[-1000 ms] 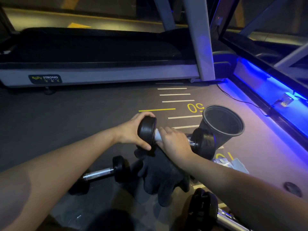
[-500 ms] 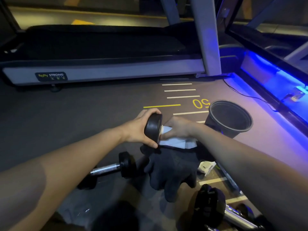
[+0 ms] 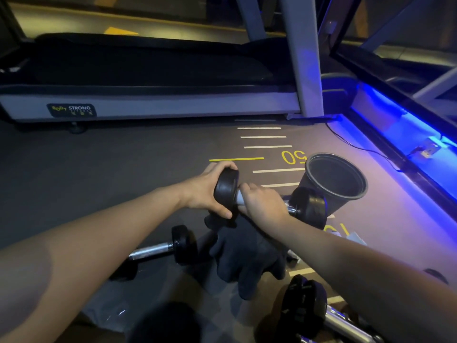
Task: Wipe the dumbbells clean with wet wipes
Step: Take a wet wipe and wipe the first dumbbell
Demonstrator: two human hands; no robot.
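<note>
Black rubber ends, chrome bar: the held dumbbell [image 3: 308,210] sits lifted above the floor, roughly level, in front of the person. Left hand [image 3: 207,191] cups the left end plate, fingers curled over its rim w/ thumb underneath. Right hand [image 3: 263,204] is wrapped round the bar close to the left plate, fingers closed; a bit of pale wet wipe [image 3: 239,199] shows between fingers & bar, rest hidden under the palm. Right end plate is just in front of a dark round bin [image 3: 336,179] standing on the floor [image 3: 123,164]; can't tell if they touch.

Below the hands lies a dark glove [image 3: 247,253], fingers pointing toward the viewer. Second dumbbell [image 3: 158,251] lies on the floor left of the glove, near it. Third dumbbell [image 3: 321,315] lies bottom right, partly cut off by the frame edge & the right forearm. White packet-like item [image 3: 356,237] peeks out beyond the right forearm, too hidden to tell what it is.

Floor has white & yellow lines plus a yellow "50". Treadmill [image 3: 148,105] stands across the back; blue LED strip [image 3: 405,127] glows along the right side.
</note>
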